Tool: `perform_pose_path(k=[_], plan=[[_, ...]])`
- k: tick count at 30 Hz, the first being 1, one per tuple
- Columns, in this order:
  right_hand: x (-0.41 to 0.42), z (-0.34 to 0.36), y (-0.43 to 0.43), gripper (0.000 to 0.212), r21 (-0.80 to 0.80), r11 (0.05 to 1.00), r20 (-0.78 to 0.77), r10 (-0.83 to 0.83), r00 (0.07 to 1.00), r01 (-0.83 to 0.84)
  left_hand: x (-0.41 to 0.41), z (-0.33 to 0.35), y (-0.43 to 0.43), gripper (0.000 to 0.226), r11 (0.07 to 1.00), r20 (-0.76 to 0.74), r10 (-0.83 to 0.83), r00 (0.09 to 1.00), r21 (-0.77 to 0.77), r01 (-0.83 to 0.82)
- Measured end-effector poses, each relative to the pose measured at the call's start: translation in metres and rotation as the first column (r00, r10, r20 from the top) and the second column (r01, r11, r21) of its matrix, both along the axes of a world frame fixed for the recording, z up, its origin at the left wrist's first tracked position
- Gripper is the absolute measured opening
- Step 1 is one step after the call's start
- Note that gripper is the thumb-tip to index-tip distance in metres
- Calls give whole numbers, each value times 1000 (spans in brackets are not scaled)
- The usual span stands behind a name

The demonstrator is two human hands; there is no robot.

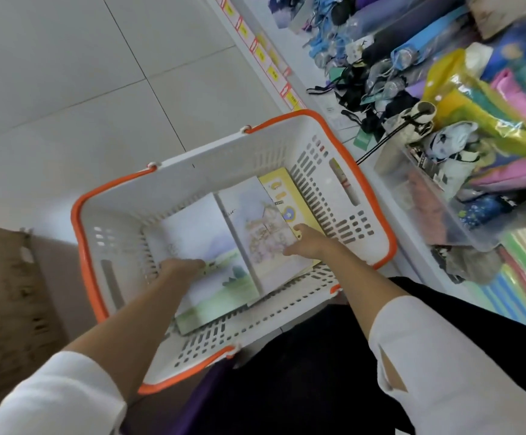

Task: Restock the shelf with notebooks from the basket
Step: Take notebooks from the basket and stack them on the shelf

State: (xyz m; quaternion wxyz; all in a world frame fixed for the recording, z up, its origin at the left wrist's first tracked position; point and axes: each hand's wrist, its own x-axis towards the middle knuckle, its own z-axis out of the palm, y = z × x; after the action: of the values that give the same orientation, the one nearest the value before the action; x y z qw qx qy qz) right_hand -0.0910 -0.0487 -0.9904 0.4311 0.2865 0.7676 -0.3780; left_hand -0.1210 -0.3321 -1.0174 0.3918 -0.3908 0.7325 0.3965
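Inside the white basket [192,166] with its orange rim, three notebooks lie on the bottom. The landscape notebook [214,243] sits at the basket's 7 o'clock. The house notebook [252,224] is just beside it toward 3 o'clock, their long edges touching. The yellow notebook [279,186] shows from under the house notebook at 1 o'clock.

The left hand [181,266] reaches in from 7 o'clock. Its fingertips rest on the landscape notebook's left part, but blur hides whether the thumb hooks under the edge. The right hand [305,243] comes in from 5 o'clock and pinches the house notebook's right edge, with the thumb raised against that edge and the fingers over the cover.

The basket stands on pale floor tiles [67,73]. A white shelf [321,98] runs along the frame's 1 to 4 o'clock side, its edge set with yellow price labels [257,47]. It carries folded umbrellas [412,48], a clear bin [412,196] and coloured packets [487,98]. A brown woven thing [4,293] lies at 9 o'clock.
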Motion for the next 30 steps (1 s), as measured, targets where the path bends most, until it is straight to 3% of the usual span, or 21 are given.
perform_pose_path(k=[3,5,7,8,10,13,17,21,25,30], plan=[[7,-13,-10,91,-36,994,6,-100,995,101,-2,-14,-6,75,992,-33,64,997,-105,-67],[6,-18,-18,85,-7,994,-35,-109,993,109,0,-20,-12,78,959,-111,221,969,-157,-237],[1,-17,-27,80,23,997,-89,-71,993,74,-1,-30,-15,74,974,-153,140,978,-154,-163],[-2,-16,-30,76,31,997,-104,-61,993,65,0,-24,-11,74,949,-142,292,946,-81,-305],[-9,-16,-35,67,18,995,-113,-100,989,103,4,-21,-4,60,980,-198,187,962,-27,-196],[-13,-14,-40,52,-120,952,-70,-292,954,282,-1,-18,16,42,995,-222,92,971,45,-84],[-9,-15,-47,42,-103,941,-99,-331,939,321,-9,-15,32,64,994,-216,111,970,42,-105],[-7,-8,-46,47,-143,941,-28,-315,949,308,-8,-13,27,60,980,-212,200,957,42,-196],[-1,4,-47,56,-143,940,-37,-316,948,308,-11,-5,23,60,967,-100,158,982,216,-134],[5,29,-39,46,-133,933,-13,-339,941,335,-16,29,30,42,916,-102,129,986,393,-79]])
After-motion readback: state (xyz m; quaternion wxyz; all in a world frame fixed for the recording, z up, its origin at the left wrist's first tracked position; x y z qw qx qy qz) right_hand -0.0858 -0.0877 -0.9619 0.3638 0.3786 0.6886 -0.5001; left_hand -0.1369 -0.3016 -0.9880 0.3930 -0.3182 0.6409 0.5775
